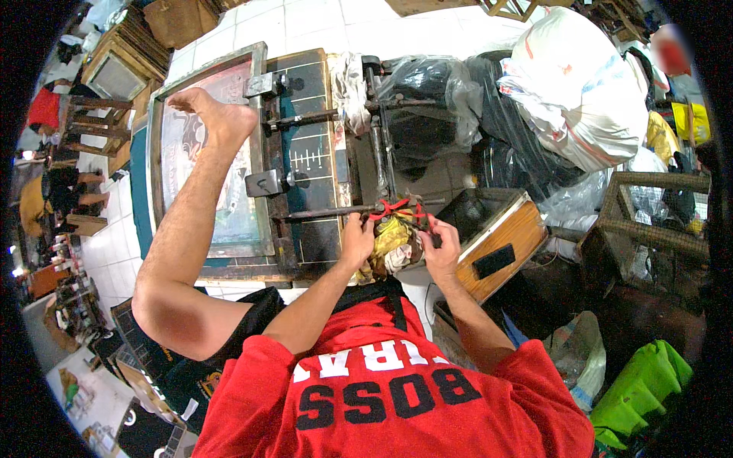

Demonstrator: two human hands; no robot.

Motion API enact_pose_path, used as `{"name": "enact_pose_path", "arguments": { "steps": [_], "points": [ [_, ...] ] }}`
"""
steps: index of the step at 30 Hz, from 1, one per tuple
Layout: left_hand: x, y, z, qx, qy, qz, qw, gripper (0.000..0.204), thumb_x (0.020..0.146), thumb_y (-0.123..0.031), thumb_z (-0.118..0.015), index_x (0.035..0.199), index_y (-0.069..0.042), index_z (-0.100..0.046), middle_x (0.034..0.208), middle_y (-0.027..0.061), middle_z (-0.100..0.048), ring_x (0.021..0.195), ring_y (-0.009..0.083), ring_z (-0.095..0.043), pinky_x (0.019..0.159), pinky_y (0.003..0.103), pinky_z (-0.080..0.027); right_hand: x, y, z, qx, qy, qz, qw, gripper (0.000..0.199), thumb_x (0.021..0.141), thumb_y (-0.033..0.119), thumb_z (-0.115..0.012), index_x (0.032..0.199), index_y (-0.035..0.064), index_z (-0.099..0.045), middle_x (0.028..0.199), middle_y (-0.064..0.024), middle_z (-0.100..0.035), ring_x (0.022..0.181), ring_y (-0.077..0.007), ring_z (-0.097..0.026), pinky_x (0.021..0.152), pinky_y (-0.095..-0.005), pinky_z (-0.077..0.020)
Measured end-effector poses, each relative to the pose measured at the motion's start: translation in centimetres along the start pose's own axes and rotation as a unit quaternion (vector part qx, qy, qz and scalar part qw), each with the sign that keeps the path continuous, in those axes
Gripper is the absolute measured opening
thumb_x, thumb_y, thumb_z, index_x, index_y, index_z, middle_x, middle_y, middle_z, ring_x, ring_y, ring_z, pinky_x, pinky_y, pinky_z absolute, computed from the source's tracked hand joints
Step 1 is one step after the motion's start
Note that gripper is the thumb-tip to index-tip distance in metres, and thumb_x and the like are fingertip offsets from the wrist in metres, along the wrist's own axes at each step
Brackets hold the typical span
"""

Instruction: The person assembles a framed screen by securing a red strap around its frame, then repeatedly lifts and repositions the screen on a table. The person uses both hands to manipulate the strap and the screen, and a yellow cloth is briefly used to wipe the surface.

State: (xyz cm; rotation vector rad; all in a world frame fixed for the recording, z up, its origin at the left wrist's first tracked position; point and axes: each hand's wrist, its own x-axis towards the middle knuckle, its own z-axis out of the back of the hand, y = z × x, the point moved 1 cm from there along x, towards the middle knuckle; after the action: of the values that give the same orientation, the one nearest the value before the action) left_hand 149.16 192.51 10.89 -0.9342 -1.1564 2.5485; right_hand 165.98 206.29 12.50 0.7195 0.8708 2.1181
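My left hand is closed on a bundle of yellow and white rags that hangs at a dark metal bar of a screen-printing stand. My right hand pinches a red cord that runs across the top of the bundle and the bar. Both hands sit close together, on either side of the rags. My red shirt fills the lower edge. From the lower left, another person's bare arm reaches up, and that hand rests on the wooden screen frame.
A black board with white guide lines lies beside the frame, with metal clamps on it. To the right stand a wooden box, black and white plastic sacks, a wicker chair and a green bag. The floor has white tiles.
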Motion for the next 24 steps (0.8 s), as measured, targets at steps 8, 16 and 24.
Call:
{"name": "enact_pose_path", "arguments": {
  "steps": [8,16,24],
  "points": [
    [-5.9,-2.9,6.2,0.033,-0.087,-0.115,0.989,0.026,0.097,-0.02,-0.063,0.102,0.002,-0.053,0.084,0.0255,-0.064,0.073,0.0429,-0.063,0.067,0.044,-0.05,11.3,0.1,8.3,0.059,-0.048,-0.133,0.988,0.015,0.088,0.012,-0.075,0.093,0.0042,-0.063,0.072,0.0013,-0.058,0.062,-0.0083,-0.054,0.057,-0.0263,-0.0458],
    [-5.3,-2.1,7.5,-0.241,-0.075,-0.026,0.967,0.022,0.097,-0.013,-0.062,0.1,0.003,-0.048,0.094,0.0175,-0.063,0.089,0.0264,-0.07,0.075,0.04,-0.059,14.5,7.9,4.2,0.391,0.101,-0.114,0.908,0.018,0.104,0.015,-0.05,0.118,0.0041,-0.048,0.09,-0.0096,-0.062,0.064,-0.0146,-0.063,0.054,-0.0282,-0.0492],
    [-2.1,0.1,3.7,-0.482,-0.113,0.175,0.851,0.021,0.101,-0.015,-0.053,0.096,-0.004,-0.036,0.087,0.0141,-0.06,0.077,0.031,-0.073,0.063,0.037,-0.06,-0.2,-0.9,1.5,0.346,0.005,-0.182,0.92,0.012,0.103,0.006,-0.05,0.106,0.0062,-0.039,0.098,-0.0094,-0.057,0.087,-0.0247,-0.071,0.08,-0.0355,-0.0567]
  ]
}}
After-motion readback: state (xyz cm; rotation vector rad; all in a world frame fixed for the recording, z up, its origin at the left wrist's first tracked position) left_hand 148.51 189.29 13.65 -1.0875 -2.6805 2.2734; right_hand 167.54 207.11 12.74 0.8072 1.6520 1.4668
